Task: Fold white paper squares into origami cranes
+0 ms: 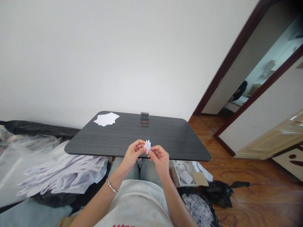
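My left hand [133,154] and my right hand [159,157] meet just above the near edge of a dark grey table [165,138]. Both pinch a small folded piece of white paper [147,146] between fingertips, left from one side, right from the other. A silver bracelet [111,186] sits on my left wrist. Further back on the table lie a small stack of white paper sheets [106,119] at the left and a dark phone [144,119] near the middle.
A heap of white paper [63,175] lies on plastic sheeting at my left. A cardboard box [187,175] with paper pieces and a black bag [200,209] of folded paper stand on the wooden floor at my right. An open doorway [258,85] is at the far right.
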### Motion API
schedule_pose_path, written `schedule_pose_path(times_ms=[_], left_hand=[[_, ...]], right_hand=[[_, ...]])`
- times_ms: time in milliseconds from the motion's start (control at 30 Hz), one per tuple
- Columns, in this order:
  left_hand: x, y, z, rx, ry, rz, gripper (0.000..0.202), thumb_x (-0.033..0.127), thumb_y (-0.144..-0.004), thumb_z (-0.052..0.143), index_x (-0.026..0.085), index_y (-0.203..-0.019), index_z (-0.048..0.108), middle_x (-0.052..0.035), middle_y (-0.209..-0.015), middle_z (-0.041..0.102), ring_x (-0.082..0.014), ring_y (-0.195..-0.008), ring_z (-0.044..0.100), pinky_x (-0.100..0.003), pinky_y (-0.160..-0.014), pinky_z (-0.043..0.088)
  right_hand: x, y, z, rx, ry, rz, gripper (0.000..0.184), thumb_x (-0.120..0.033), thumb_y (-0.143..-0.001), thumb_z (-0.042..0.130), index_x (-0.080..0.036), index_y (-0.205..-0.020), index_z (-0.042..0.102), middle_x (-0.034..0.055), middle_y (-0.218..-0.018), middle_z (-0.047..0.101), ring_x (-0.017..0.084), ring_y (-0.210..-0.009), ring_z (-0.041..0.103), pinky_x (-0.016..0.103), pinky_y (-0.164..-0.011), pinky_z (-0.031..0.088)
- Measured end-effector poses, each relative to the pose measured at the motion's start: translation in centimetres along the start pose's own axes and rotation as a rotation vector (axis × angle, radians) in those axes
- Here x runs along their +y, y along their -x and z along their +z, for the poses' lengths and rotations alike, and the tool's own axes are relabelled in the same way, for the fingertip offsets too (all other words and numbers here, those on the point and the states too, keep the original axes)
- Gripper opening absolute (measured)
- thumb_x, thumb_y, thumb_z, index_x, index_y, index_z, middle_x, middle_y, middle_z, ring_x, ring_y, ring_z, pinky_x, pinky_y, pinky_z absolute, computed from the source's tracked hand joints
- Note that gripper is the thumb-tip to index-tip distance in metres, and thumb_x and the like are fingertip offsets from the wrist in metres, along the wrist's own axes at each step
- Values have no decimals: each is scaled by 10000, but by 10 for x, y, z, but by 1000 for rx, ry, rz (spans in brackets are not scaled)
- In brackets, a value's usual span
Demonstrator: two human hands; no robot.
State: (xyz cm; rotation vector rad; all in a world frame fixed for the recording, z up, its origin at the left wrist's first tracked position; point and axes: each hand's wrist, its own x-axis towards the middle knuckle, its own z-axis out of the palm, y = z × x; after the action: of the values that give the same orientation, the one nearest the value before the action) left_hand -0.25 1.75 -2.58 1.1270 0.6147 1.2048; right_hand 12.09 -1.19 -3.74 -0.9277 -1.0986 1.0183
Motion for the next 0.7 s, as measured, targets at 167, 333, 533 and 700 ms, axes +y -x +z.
schedule_pose_path(times_ms=[167, 333, 533, 700], left_hand=[[0, 0, 1, 3, -9, 28, 225, 280, -676, 709, 153, -719, 528, 20, -630, 599, -90, -560, 522, -200, -581, 385], [0, -1, 0, 14, -96, 44, 216, 284, -677, 707, 132, -705, 556, 19, -612, 573, -87, -570, 499, -201, -586, 371], [2, 0, 2, 8, -107, 25, 219, 282, -667, 714, 130, -706, 560, 16, -632, 580, -92, -590, 513, -208, -609, 387], [4, 2, 6, 52, -112, 66, 197, 269, -675, 707, 138, -745, 577, 20, -635, 580, -94, -589, 526, -205, -596, 402]], right_hand=[[0, -2, 0, -24, -42, -16, 158, -326, -756, 619, -175, -714, 604, -1, -602, 603, 112, -535, 562, 196, -444, 416], [1, -4, -3, -36, -57, -27, 214, -349, -779, 594, -164, -674, 615, 3, -590, 592, 103, -519, 542, 192, -440, 409], [1, -5, -3, -13, -55, -39, 212, -346, -797, 573, -162, -696, 605, -2, -584, 587, 98, -517, 545, 182, -437, 412], [0, -2, -1, 39, -60, -134, 145, -269, -780, 607, -205, -893, 543, 0, -760, 621, 119, -624, 600, 191, -468, 440]])
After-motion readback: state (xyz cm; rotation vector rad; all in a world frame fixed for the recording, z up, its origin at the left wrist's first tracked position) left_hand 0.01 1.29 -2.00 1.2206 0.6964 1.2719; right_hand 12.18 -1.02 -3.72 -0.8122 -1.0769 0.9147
